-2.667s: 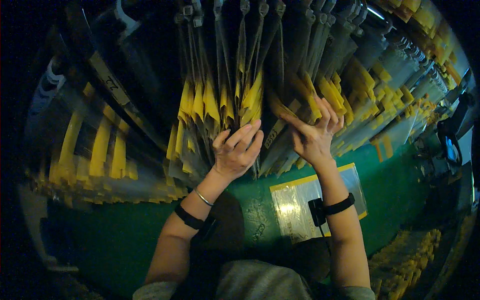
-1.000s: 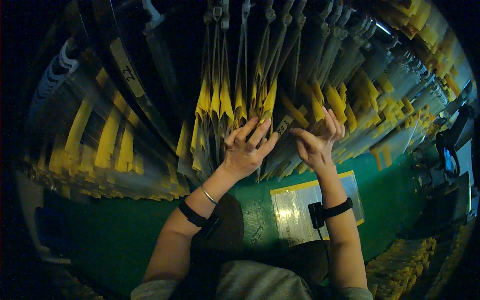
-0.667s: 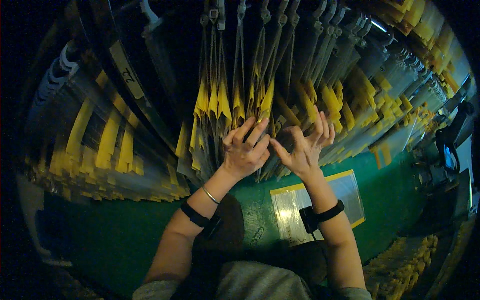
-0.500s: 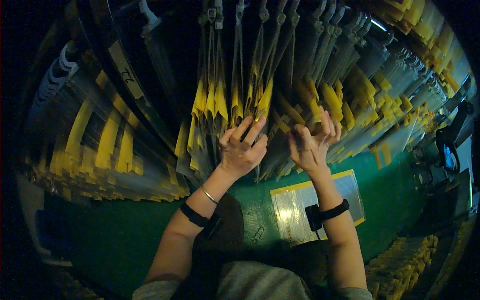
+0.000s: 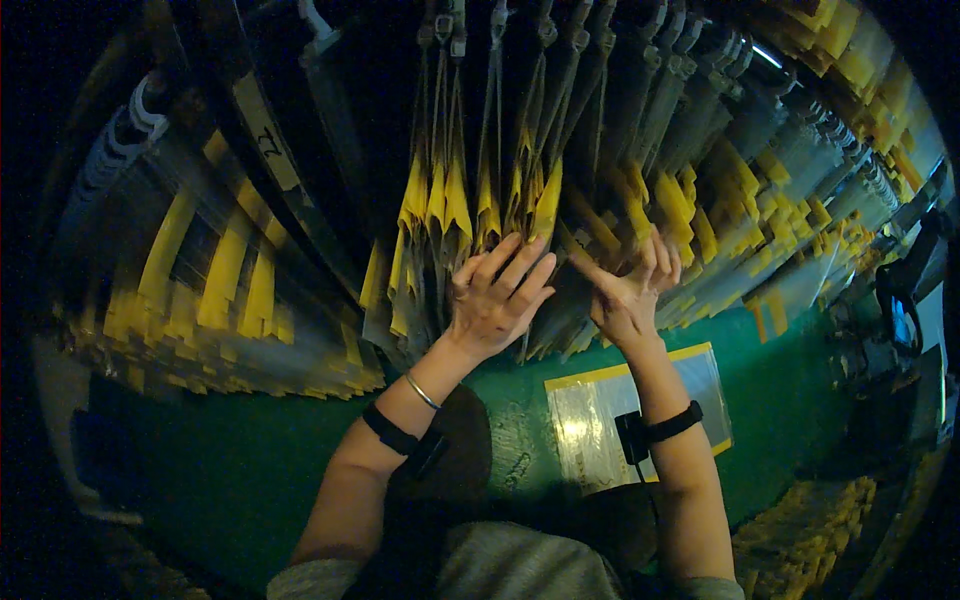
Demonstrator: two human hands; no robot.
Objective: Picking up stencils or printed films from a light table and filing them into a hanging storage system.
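Note:
In front of me hang several clear sheets with yellow edges [image 5: 455, 205], strung from hooks [image 5: 500, 15]. My left hand [image 5: 497, 295] lies against the lower part of this bunch, back of the hand up. Its fingers are stretched out and apart, their tips at a yellow edge. To its right, my right hand [image 5: 630, 300] is among more hanging yellow-edged sheets [image 5: 675, 200]. Its thumb points left, wide of the fingers, which are partly bent. Neither hand visibly grips a sheet. Dim light and overlapping sheets hide some of the fingertip contact.
A clear flat sheet with a yellow border [image 5: 590, 420] lies on the green floor [image 5: 250, 450]. More yellow-edged sheets [image 5: 220, 270] hang at the left, beside a dark upright bar with a label [image 5: 265, 135]. A stack of yellow-edged pieces [image 5: 810, 530] is at the lower right.
My right thumb has swung out to the left, away from its fingers. The left fingers have spread a little. The hanging sheets appear slightly farther right and lower in the view.

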